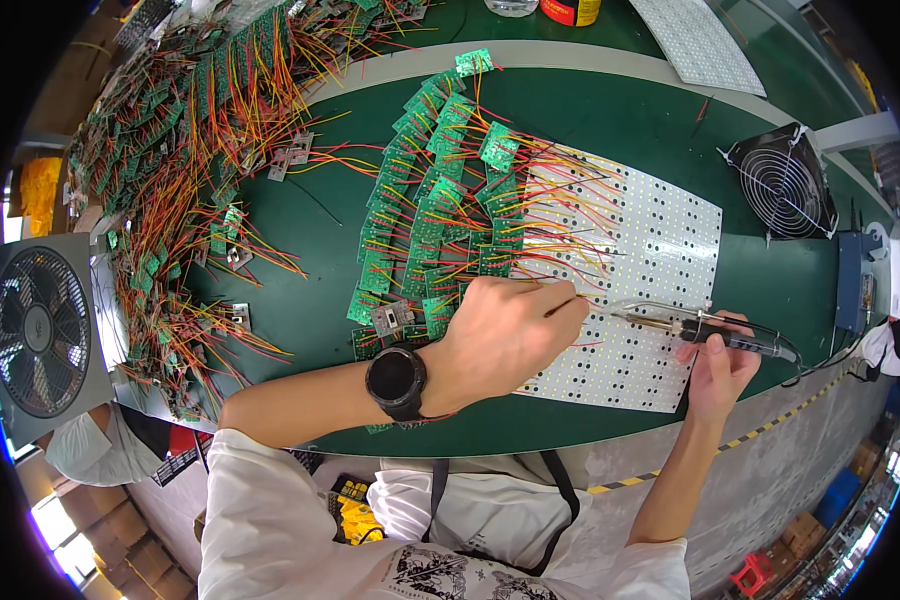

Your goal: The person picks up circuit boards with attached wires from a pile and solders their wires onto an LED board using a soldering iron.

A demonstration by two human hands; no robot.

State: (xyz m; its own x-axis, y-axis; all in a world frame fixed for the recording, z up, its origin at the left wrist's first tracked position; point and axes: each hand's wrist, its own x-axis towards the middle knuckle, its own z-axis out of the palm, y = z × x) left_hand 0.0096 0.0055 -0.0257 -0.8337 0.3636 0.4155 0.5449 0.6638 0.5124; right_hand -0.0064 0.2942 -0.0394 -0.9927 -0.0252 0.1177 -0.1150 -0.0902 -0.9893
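My right hand (718, 370) is wrapped around the dark handle of a soldering iron (735, 337). A thin metal tube runs along the iron, and its tip points left over a white panel dotted with small yellow and black spots (665, 240). Close to that tip, my left hand (515, 335) is pinched at the panel's left part; whatever lies between the fingertips is hidden. Overlapping rows of green circuit boards (428, 225) lie beside and partly under my left hand and wrist. Their red, yellow and black wires (575, 195) spread across the panel. A grey switch piece (392, 318) sits near my watch.
A heap of wired boards (155, 240) covers the table's left side, by a large grey fan (40, 330). At right are a black fan with a wire guard (785, 190) and a blue box (856, 285). Another white panel (700, 45) and a red-yellow can (570, 10) are at the back.
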